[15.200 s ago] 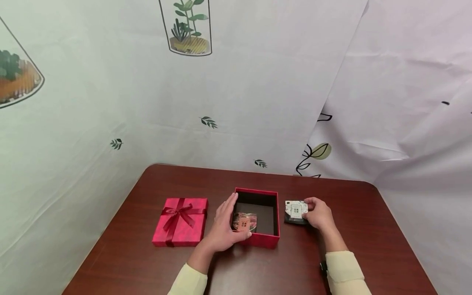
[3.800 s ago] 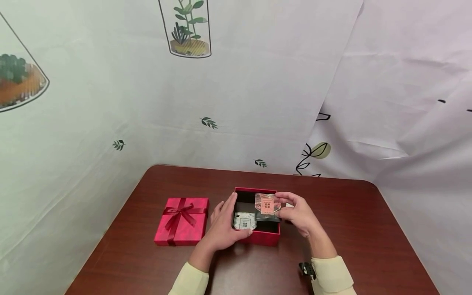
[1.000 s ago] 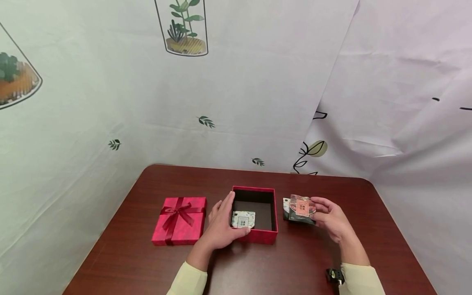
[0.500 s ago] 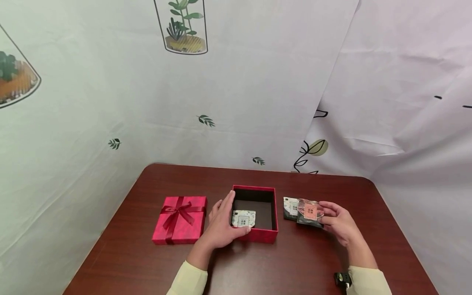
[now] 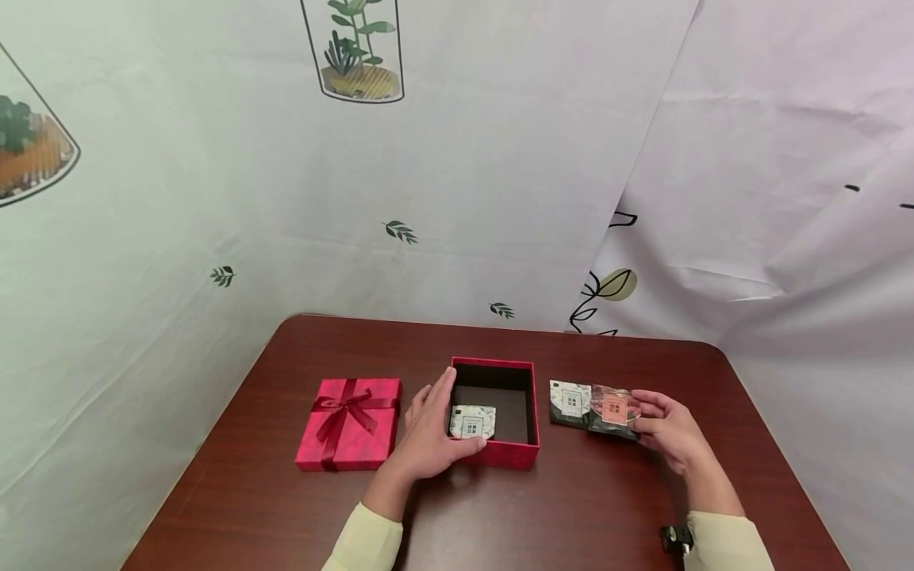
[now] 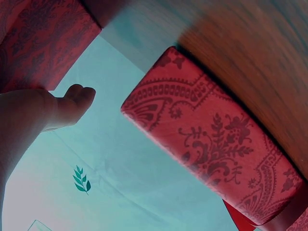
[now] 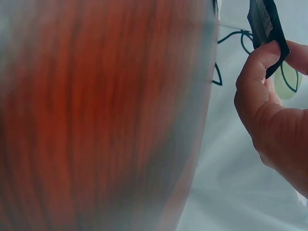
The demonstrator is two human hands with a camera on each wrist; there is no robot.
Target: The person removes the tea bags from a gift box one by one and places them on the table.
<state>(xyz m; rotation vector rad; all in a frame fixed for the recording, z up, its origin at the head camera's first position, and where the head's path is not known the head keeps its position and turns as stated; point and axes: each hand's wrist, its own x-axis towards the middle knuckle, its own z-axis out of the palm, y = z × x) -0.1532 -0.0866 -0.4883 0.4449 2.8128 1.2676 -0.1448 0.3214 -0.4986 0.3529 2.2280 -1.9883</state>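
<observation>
My left hand (image 5: 428, 444) rests against the open red box (image 5: 510, 454), fingers along its left wall and thumb on the front rim. A white floral tea sachet (image 5: 473, 420) lies in the box's front left corner. To the right of the box, my right hand (image 5: 671, 428) pinches the right edge of a tea sachet with a salmon label (image 5: 612, 412). Its left edge meets another white floral sachet (image 5: 570, 403) on the table. The right wrist view shows thumb and finger on the dark sachet (image 7: 265, 29) edge-on.
Left of the box lies the red lid (image 5: 350, 424) with a dark red ribbon bow, its patterned side (image 6: 207, 139) close in the left wrist view. The brown table (image 5: 543, 515) backs onto a printed white cloth (image 5: 457, 159).
The salmon-label sachet, in the box earlier, has come out; in the last second it slid right, uncovering the white sachet beside it. A white sachet now occupies its former corner. Left hand stays put.
</observation>
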